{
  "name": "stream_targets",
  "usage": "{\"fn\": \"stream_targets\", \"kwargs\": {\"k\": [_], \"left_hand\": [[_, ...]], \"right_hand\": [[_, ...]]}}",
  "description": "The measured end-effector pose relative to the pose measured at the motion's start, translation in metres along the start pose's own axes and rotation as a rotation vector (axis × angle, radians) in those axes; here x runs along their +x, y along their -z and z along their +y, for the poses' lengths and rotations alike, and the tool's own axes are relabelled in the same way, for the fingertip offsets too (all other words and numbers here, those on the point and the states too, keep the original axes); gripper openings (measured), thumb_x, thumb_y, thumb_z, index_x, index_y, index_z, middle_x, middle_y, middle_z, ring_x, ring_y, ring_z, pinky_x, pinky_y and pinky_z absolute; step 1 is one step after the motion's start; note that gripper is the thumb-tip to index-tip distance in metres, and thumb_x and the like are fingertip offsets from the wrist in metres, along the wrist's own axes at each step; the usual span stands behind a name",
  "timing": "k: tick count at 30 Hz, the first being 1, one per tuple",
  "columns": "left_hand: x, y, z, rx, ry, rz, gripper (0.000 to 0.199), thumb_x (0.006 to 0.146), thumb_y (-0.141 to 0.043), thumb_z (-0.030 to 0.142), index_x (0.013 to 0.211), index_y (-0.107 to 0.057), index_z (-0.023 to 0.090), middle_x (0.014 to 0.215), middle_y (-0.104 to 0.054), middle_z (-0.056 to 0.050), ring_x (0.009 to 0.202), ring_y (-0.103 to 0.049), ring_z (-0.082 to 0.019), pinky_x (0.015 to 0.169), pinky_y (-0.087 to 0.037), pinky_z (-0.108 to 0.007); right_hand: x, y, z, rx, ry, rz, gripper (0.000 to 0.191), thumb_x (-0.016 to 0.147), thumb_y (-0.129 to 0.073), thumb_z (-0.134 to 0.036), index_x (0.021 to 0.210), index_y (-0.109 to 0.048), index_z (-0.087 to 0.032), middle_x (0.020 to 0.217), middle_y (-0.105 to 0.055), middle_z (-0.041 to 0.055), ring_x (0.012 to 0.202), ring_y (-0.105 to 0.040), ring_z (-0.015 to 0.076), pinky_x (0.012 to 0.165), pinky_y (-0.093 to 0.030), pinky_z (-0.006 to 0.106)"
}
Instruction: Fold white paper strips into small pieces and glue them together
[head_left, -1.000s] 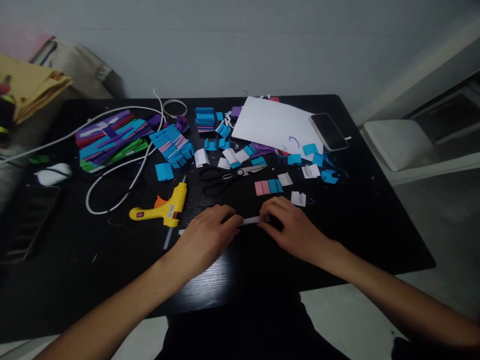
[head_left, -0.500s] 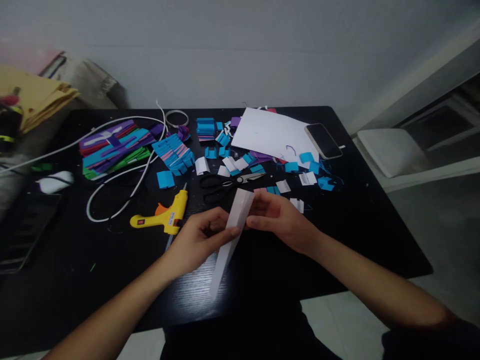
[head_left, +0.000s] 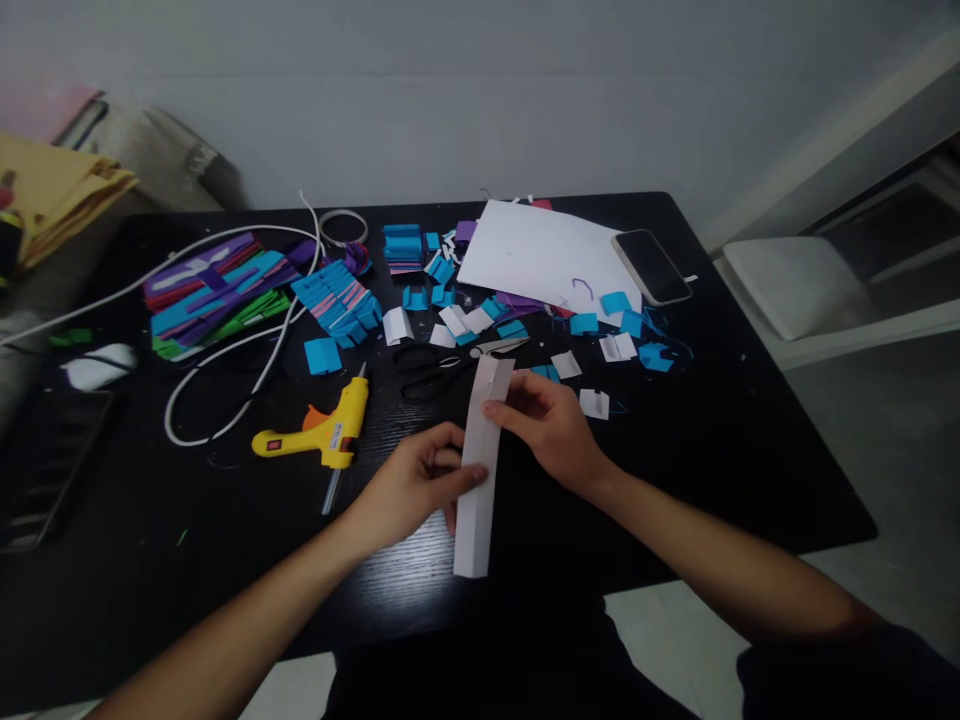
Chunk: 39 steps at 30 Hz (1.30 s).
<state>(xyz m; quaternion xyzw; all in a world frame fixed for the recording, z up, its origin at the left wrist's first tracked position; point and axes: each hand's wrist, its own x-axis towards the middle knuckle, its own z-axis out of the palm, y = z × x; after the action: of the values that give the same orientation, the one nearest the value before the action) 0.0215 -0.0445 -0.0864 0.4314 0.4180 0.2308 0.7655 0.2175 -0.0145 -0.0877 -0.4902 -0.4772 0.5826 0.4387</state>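
A long white folded paper strip (head_left: 477, 510) is held upright above the front of the black table, with a crease running along its length. My left hand (head_left: 420, 480) grips its left side at mid-height, thumb across the front and fingers behind. Near the upper end my right hand (head_left: 551, 425) pinches the right edge, its thumb on the front face. Just beyond the strip's top lie black-handled scissors (head_left: 435, 370) with their blades pointing right. A yellow glue gun (head_left: 341, 425) rests left of my left hand, nozzle pointing away from me.
Folded blue paper pieces (head_left: 341, 305) and a bundle of coloured strips (head_left: 217, 290) lie at the left, by a white cable (head_left: 180, 440). Behind sit a white sheet (head_left: 532, 250) and a phone (head_left: 651, 267). Small blue and white pieces (head_left: 617, 347) are scattered between.
The paper strip has turned so its creased face shows more broadly, and its lower end has swung right. My right thumb has moved onto its front. The view has shifted slightly.
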Motion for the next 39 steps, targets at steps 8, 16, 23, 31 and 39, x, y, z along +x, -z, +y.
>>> {"fn": "stream_targets", "kwargs": {"k": [8, 16, 23, 31, 39], "left_hand": [[-0.004, -0.008, -0.003, 0.035, 0.063, -0.068, 0.022, 0.088, -0.074, 0.028, 0.1, -0.059, 0.016, 0.071, -0.069, 0.003, 0.056, -0.062, -0.01, 0.053, -0.049, -0.02], [-0.021, 0.001, -0.002, 0.315, -0.417, -0.026, 0.061, 0.094, -0.06, 0.016, 0.151, -0.041, 0.027, 0.102, -0.076, -0.005, 0.084, -0.072, -0.018, 0.074, -0.056, -0.028], [-0.02, 0.015, 0.011, 0.592, -0.509, -0.105, 0.054, 0.085, -0.051, -0.002, 0.128, -0.069, 0.025, 0.117, -0.077, -0.005, 0.106, -0.073, -0.02, 0.09, -0.056, -0.03], [-0.009, 0.013, 0.006, 0.633, -0.625, 0.051, 0.014, 0.098, -0.064, 0.019, 0.098, -0.078, 0.019, 0.104, -0.073, -0.008, 0.092, -0.071, -0.018, 0.079, -0.056, -0.027], [-0.019, 0.014, 0.006, 0.758, -0.857, 0.351, 0.013, 0.095, -0.069, 0.028, 0.091, -0.082, 0.025, 0.138, -0.064, -0.01, 0.13, -0.058, -0.031, 0.108, -0.049, -0.048]], "right_hand": [[0.009, 0.012, -0.006, 0.027, 0.047, 0.098, 0.022, 0.074, -0.089, -0.035, 0.084, -0.075, -0.021, 0.084, -0.073, 0.0008, 0.08, -0.067, 0.0178, 0.075, -0.056, 0.032], [0.012, 0.014, -0.001, 0.295, -0.187, 0.008, 0.028, 0.073, -0.089, -0.033, 0.094, -0.075, -0.02, 0.092, -0.076, 0.0013, 0.086, -0.071, 0.0178, 0.082, -0.059, 0.033], [0.003, 0.007, 0.002, 0.285, -0.265, -0.085, 0.035, 0.07, -0.09, -0.027, 0.1, -0.073, -0.02, 0.095, -0.079, 0.0024, 0.086, -0.074, 0.0177, 0.079, -0.061, 0.031], [-0.002, 0.004, 0.005, 0.178, -0.152, -0.152, 0.035, 0.073, -0.09, -0.035, 0.1, -0.072, -0.019, 0.095, -0.078, 0.0034, 0.09, -0.075, 0.0202, 0.088, -0.062, 0.038], [-0.007, 0.006, -0.001, -0.124, 0.219, 0.019, 0.065, 0.086, -0.077, -0.025, 0.145, -0.05, -0.032, 0.148, -0.058, 0.0101, 0.13, -0.062, 0.0267, 0.106, -0.055, 0.047]]}}
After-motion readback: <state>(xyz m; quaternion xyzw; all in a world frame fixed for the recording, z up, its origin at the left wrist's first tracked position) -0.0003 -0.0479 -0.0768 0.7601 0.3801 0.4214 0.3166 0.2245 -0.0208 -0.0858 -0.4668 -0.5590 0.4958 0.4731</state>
